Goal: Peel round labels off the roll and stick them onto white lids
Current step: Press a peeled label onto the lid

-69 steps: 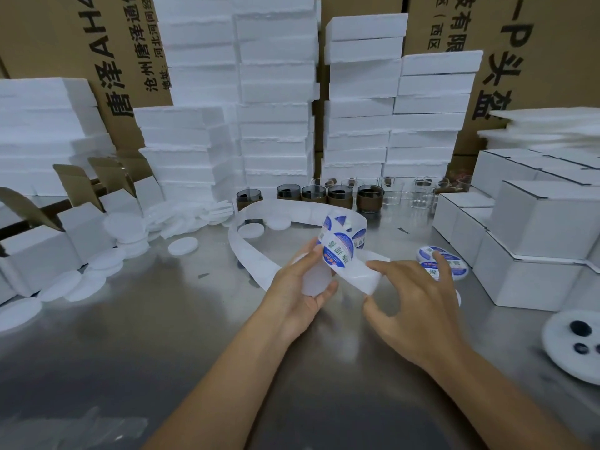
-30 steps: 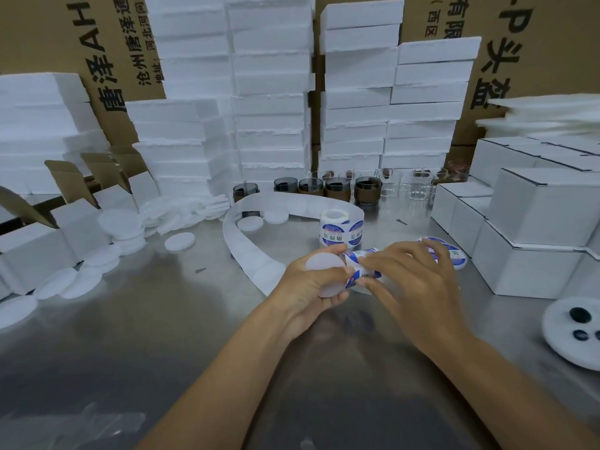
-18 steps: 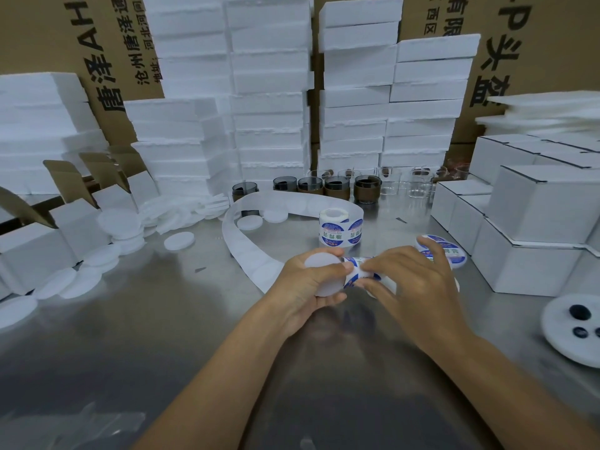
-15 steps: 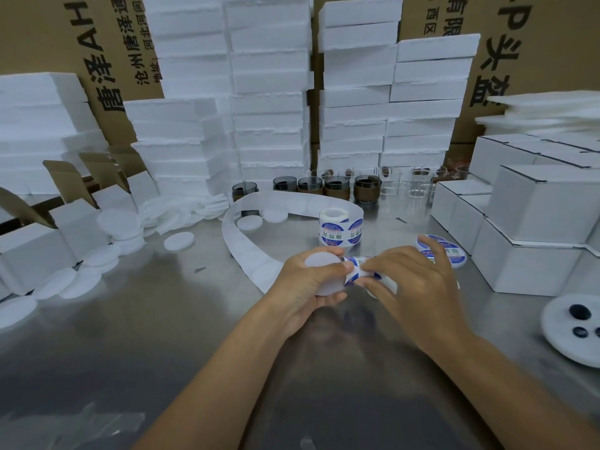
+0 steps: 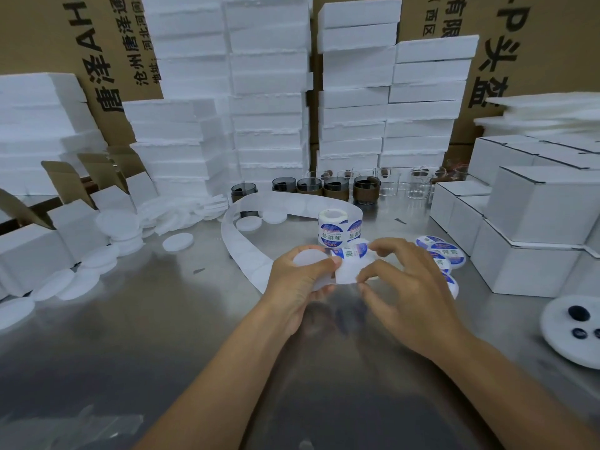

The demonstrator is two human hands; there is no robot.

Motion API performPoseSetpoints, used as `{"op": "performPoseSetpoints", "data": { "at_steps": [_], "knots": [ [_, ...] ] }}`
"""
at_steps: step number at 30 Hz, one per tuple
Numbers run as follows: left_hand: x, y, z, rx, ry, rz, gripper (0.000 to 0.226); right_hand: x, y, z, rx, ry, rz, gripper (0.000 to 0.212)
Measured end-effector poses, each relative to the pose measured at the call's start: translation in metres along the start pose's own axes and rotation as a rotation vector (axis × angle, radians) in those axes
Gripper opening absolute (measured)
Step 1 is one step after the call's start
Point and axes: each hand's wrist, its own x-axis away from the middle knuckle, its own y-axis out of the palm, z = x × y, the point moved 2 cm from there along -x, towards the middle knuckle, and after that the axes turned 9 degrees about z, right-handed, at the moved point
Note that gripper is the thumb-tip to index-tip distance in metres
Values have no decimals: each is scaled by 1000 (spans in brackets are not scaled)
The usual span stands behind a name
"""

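Observation:
My left hand grips a blank white lid above the steel table. My right hand pinches the white backing strip just right of that lid. A blue-and-white round label on the strip curls up between the two hands. The label roll stands upright on the table behind them. Its spent backing paper loops away to the left. Lids with labels on them lie to the right, partly behind my right hand.
Blank lids lie scattered and piled at the left by open cartons. Closed white boxes crowd the right. Dark and clear glass cups line the back under foam stacks. A white disc with dark pieces sits right.
The roll went from my hands onto the table. Both hands came down and together, the lid now upright in my left hand. My right fingers have pulled the backing down, lifting a label.

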Motion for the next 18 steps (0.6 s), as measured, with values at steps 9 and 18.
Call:
{"op": "performPoseSetpoints", "data": {
  "at_steps": [9,18],
  "knots": [
    [-2,-3,0,12,15,48,24,-7,-12,0,-617,613,140,12],
    [12,6,-6,-104,43,-46,27,-10,-11,-18,-862,530,89,57]
  ]
}}
